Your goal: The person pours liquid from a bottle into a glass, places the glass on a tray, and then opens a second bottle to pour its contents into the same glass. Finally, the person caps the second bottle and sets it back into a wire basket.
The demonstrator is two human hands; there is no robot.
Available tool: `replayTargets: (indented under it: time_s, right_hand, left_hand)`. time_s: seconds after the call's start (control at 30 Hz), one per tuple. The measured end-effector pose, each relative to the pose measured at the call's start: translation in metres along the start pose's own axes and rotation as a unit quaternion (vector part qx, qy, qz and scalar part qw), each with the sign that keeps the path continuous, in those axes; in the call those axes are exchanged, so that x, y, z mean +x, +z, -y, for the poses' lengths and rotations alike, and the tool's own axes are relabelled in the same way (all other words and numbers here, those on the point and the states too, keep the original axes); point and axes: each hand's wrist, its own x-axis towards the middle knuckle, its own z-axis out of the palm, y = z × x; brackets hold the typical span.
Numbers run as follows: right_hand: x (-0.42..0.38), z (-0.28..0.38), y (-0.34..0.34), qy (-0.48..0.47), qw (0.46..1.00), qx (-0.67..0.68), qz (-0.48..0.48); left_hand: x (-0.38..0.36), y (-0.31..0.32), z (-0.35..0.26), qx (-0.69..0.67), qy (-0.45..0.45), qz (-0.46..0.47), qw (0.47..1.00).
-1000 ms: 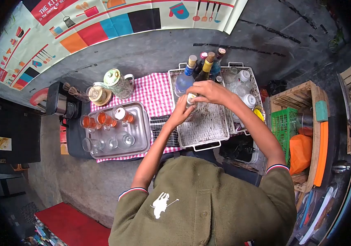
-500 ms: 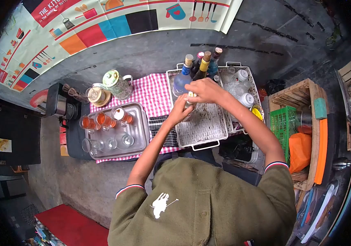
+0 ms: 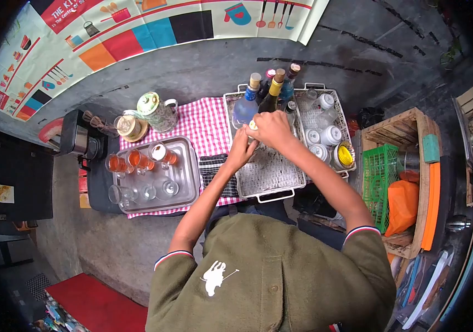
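Over the white wicker tray (image 3: 272, 170), my two hands meet on a small bottle with a white and yellow top (image 3: 253, 125), most of it hidden by my fingers. My left hand (image 3: 240, 149) is closed round its body. Curled over the top from the other side is my right hand (image 3: 274, 128). Just behind them stand a blue corked bottle (image 3: 244, 110), a dark bottle with a yellow neck (image 3: 270, 100) and several others.
On the left, a metal tray (image 3: 191, 191) holds glasses of red drink (image 3: 140, 160) and empty glasses (image 3: 167, 188). Behind it stands a glass pitcher (image 3: 162, 115). White-lidded jars (image 3: 331, 135) fill the right wicker tray. A wooden crate (image 3: 408, 246) is further right.
My right hand has turned and its wrist has dropped, with the fingers still at the bottle's top. My right forearm has come down and left, uncovering the jars. My left hand barely shifts.
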Motion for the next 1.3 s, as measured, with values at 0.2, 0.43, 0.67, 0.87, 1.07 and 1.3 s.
replayTargets:
  time_s: [0.2, 0.43, 0.67, 0.87, 1.07, 1.3]
  right_hand:
    - [0.004, 0.000, -0.022, 0.003, 0.994, 0.004, 0.106]
    - [0.017, -0.036, -0.011, -0.216, 0.975, 0.027, 0.041]
    - [-0.004, -0.014, 0.003, -0.041, 0.999, 0.030, -0.005]
    - [-0.004, -0.012, -0.010, 0.035, 0.996, 0.064, 0.053]
    - [-0.006, -0.053, -0.028, -0.046, 0.955, 0.262, 0.131]
    - [-0.002, -0.054, -0.041, -0.135, 0.930, 0.321, 0.120]
  left_hand:
    - [0.005, -0.011, -0.016, -0.028, -0.050, 0.041, 0.998]
    - [0.011, -0.012, -0.008, -0.072, -0.056, 0.082, 0.993]
    - [0.001, 0.003, -0.011, -0.011, -0.025, -0.014, 1.000]
    - [0.000, 0.013, -0.001, 0.016, -0.047, -0.009, 0.999]
    - [0.011, 0.001, -0.015, -0.035, -0.049, -0.011, 0.998]
    - [0.018, -0.002, -0.019, -0.045, -0.061, 0.003, 0.997]
